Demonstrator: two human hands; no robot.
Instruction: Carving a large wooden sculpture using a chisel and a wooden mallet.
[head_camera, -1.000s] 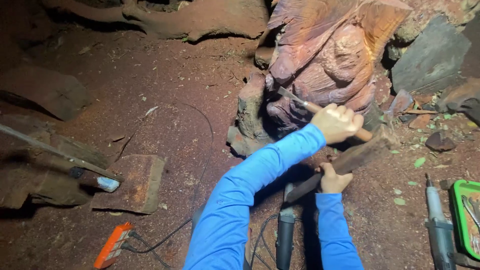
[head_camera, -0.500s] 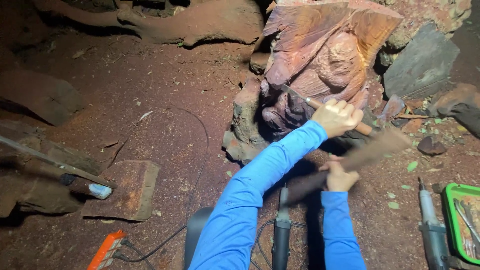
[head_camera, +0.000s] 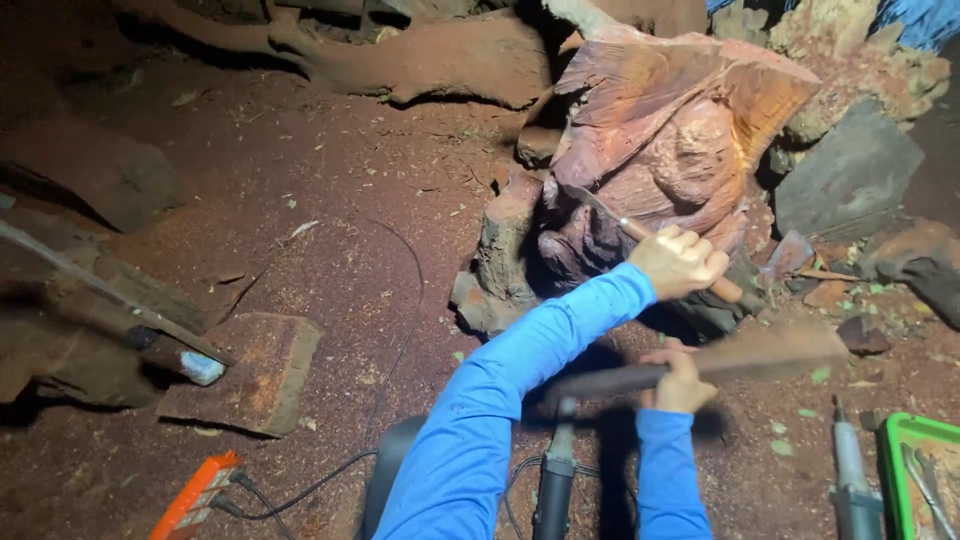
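Left hand (head_camera: 680, 262) grips the chisel (head_camera: 640, 232) against the carving (head_camera: 680, 140) at upper right; right hand (head_camera: 682, 378) clutches the mallet (head_camera: 720, 360), which should strike the handle end squarely.

Big carved wood block (head_camera: 670, 140) is reddish-brown with orange streaky grain up top and purplish shadows lower down. Sleeves (head_camera: 520, 400) are bright blue. Chisel (head_camera: 640, 232) has a pale tan handle and a grey blade. Mallet (head_camera: 720, 360) is dull brown. Ground (head_camera: 330, 260) is rusty red sawdust. Orange tool (head_camera: 195, 497) bottom left, neon green tray (head_camera: 893, 470) on the right.
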